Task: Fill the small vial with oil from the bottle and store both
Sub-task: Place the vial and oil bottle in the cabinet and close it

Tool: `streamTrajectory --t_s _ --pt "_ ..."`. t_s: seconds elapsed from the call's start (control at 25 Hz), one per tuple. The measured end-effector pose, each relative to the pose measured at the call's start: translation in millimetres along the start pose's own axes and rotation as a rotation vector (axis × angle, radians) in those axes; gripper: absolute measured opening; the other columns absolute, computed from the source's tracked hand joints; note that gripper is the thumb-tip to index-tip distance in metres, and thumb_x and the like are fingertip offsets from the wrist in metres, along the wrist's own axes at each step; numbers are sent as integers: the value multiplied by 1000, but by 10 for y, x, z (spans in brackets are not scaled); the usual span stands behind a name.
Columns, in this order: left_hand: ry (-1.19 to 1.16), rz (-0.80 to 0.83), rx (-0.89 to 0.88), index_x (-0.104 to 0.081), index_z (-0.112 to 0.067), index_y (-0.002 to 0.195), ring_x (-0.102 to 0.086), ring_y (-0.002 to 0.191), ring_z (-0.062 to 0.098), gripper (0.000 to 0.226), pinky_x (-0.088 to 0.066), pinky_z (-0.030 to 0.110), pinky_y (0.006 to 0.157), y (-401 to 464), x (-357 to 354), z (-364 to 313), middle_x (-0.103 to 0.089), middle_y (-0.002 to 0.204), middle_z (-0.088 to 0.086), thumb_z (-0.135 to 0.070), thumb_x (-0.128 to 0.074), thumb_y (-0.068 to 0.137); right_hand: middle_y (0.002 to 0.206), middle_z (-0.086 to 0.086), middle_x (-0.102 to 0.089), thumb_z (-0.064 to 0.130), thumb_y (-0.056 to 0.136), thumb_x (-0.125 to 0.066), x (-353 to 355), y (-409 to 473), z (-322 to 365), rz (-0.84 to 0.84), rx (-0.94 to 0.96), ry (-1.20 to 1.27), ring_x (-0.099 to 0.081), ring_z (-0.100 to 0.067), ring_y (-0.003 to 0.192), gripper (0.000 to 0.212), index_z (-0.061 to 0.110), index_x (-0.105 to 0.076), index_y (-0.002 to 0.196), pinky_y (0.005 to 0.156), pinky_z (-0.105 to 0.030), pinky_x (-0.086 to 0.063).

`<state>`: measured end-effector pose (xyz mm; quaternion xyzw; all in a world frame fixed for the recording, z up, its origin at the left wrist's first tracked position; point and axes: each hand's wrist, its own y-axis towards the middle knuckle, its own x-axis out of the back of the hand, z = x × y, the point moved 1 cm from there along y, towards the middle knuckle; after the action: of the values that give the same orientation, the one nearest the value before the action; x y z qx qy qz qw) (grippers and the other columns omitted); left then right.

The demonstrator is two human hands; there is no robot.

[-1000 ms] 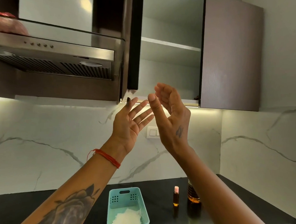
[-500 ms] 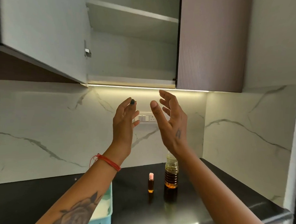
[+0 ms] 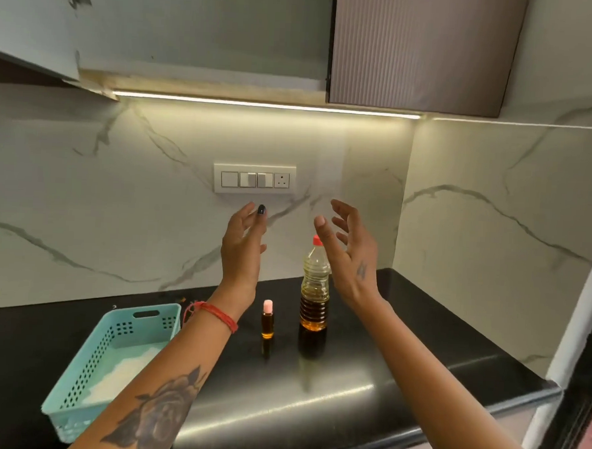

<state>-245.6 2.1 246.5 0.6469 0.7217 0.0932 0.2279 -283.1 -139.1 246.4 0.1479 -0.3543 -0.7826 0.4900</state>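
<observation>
A small vial (image 3: 268, 319) with a pink cap and amber oil inside stands upright on the black counter. Just right of it stands the oil bottle (image 3: 314, 290), clear plastic with a red cap, partly filled with dark oil. My left hand (image 3: 243, 247) hovers open above and slightly left of the vial, fingers spread. My right hand (image 3: 349, 253) hovers open just right of the bottle's neck, palm facing left. Neither hand touches anything.
A teal perforated basket (image 3: 84, 378) with white cloth or paper inside sits on the black counter (image 3: 365, 382) at the left. A switch plate (image 3: 254, 180) is on the marble wall. Above, the wall cabinet (image 3: 202, 30) stands open beside a closed brown door (image 3: 424, 49).
The view has tilted down from the open cabinet toward the counter. Both open hands have lowered from cabinet height to just above the vial and bottle.
</observation>
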Motion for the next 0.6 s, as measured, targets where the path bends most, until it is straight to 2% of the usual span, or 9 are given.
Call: streamTrajectory --t_s 0.12,0.2,0.32,0.48,0.6 --pt "23 -18 53 -46 -26 127 -51 119 18 38 -46 28 86 124 -29 406 -51 131 -1 -38 -50 91 127 2 -54 66 73 -45 -28 42 -437 9 -72 -11 -49 -8 110 67 25 -45 127 96 -38 -45" --pt "48 -33 92 -45 -25 128 -51 120 19 40 -46 32 91 250 -18 715 -50 133 0 -39 -51 90 124 5 -53 61 77 -49 -91 95 -739 10 -119 -25 -50 -10 112 59 27 -46 126 99 -43 -45" --pt "96 -39 167 -43 -25 130 -50 121 18 44 -43 42 102 459 26 1160 -50 135 0 -40 -52 90 132 1 -53 57 79 -50 -208 181 -1185 25 -190 -38 -51 -15 117 49 33 -47 122 100 -44 -44" --pt "126 -38 267 -44 -24 130 -48 115 13 42 -41 41 104 695 89 1666 -49 136 2 -35 -53 90 128 2 -54 50 85 -56 -362 293 -1777 14 -270 -63 -53 -18 118 52 24 -46 129 99 -40 -46" --pt "152 -42 322 -44 -24 131 -48 114 11 43 -41 41 104 829 153 2006 -48 137 1 -32 -55 90 125 3 -55 47 84 -60 -486 323 -2146 -21 -330 -74 -54 -15 114 54 22 -44 130 100 -43 -46"
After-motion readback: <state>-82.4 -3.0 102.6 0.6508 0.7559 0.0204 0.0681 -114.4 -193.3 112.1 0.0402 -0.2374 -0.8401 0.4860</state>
